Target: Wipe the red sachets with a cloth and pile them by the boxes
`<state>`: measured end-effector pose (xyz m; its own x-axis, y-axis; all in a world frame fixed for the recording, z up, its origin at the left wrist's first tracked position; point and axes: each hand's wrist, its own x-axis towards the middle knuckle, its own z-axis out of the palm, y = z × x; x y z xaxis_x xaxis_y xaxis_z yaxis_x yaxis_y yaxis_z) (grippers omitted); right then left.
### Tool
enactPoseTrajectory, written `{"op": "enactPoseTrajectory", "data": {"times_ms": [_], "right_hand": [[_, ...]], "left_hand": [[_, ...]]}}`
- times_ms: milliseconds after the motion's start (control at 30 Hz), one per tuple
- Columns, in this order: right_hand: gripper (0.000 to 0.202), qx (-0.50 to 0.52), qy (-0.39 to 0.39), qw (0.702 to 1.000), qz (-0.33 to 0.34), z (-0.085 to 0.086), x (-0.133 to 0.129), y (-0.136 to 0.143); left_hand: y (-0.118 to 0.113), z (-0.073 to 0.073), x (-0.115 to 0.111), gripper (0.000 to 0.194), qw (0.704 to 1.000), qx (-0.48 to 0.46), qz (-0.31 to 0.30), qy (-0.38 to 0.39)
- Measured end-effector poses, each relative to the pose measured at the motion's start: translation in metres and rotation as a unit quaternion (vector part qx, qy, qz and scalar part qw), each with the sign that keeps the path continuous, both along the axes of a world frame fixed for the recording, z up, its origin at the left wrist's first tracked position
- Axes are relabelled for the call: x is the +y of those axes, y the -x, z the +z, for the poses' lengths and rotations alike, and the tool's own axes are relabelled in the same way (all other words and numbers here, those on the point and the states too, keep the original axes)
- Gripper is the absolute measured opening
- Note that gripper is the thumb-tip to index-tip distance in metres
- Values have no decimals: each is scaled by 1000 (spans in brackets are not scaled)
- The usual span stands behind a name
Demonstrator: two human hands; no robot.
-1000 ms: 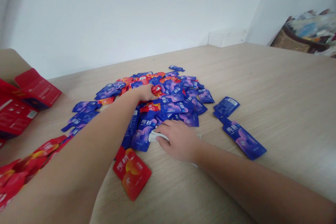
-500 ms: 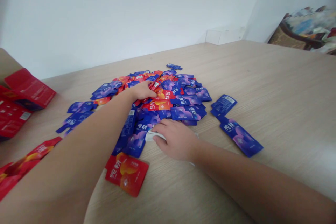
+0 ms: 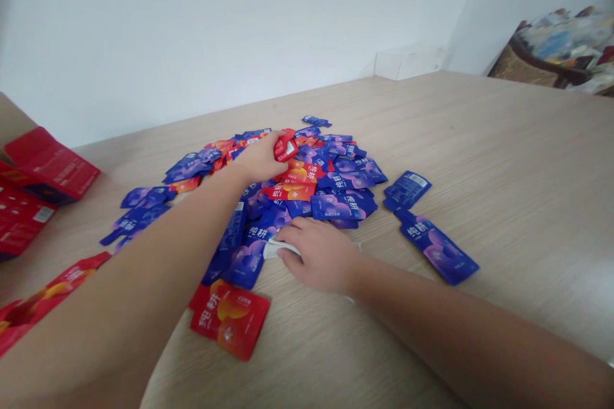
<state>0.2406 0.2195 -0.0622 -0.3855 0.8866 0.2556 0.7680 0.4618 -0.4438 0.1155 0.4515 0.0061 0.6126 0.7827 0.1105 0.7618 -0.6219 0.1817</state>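
Gripping red, white-patched pouch (image 3: 286, 148) in left fingers (image 3: 274, 139), white cloth (image 3: 274, 249) in right fingers (image 3: 290, 233)

The left arm (image 3: 158, 268) is covering part of some red packets (image 3: 67, 281). The left hand (image 3: 263, 156) is hiding one side of another red packet (image 3: 286, 148). The right hand (image 3: 319, 252) is covering most of a white thing (image 3: 275, 250), and I am having trouble telling what it is. The red box (image 3: 22, 217) is going off the left edge. The far heap (image 3: 570, 45) is looking blurry.
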Motion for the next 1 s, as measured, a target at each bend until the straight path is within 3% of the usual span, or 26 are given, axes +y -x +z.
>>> {"op": "enactPoseTrajectory", "data": {"times_ms": [100, 200, 300, 533, 733, 867, 1000], "right_hand": [[29, 3, 7, 1000, 4, 1, 0, 0], [30, 5, 0, 1000, 3, 1, 0, 0], [29, 2, -6, 1000, 1, 0, 0, 0], [30, -3, -18, 1000, 2, -1, 0, 0], [32, 4, -18, 1000, 9, -1, 0, -1], [30, -2, -19, 1000, 5, -1, 0, -1], [30, -11, -21, 1000, 2, -2, -1, -1]], "left_hand": [[-21, -5, -6, 96, 993, 73, -87, 24], [-38, -12, -7, 103, 981, 143, -121, 45], [-43, -15, -8, 109, 976, 185, -113, 31], [-48, -13, -18, 100, 970, 222, -96, -21], [-46, 8, -22, 95, 986, 156, -60, -23], [-31, 25, -25, 92, 991, 120, -45, 25], [-18, 22, -32, 91, 982, 142, -60, 109]]}}
